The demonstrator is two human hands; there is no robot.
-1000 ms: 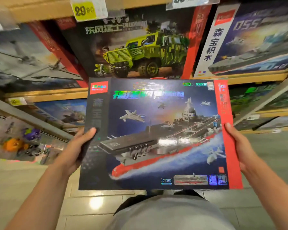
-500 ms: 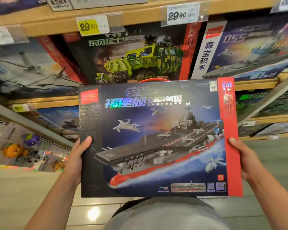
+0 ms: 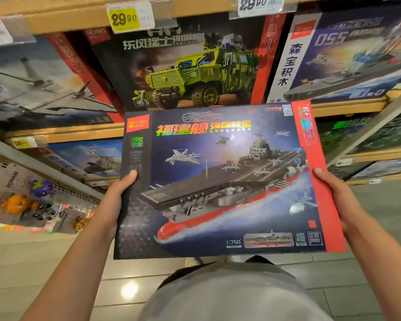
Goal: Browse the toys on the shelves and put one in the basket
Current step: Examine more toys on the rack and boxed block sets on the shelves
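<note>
While both hands grip its side edges, left hand (image 3: 110,202), right hand (image 3: 338,200), carrier box (image 3: 222,181) sits mid-frame below truck box (image 3: 190,70).

Glossy cardboard toy box (image 3: 229,181) (iridescent lettering); wooden shelf (image 3: 63,133); shiny floor tiles (image 3: 125,290).

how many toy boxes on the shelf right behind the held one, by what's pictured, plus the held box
Held aircraft carrier box, left hand and right hand each with a grip on a side edge: 1
Green truck box on shelf: 1
Warship box marked 055 on shelf: 1
Grey aircraft box on shelf: 1
Total: 4
</note>
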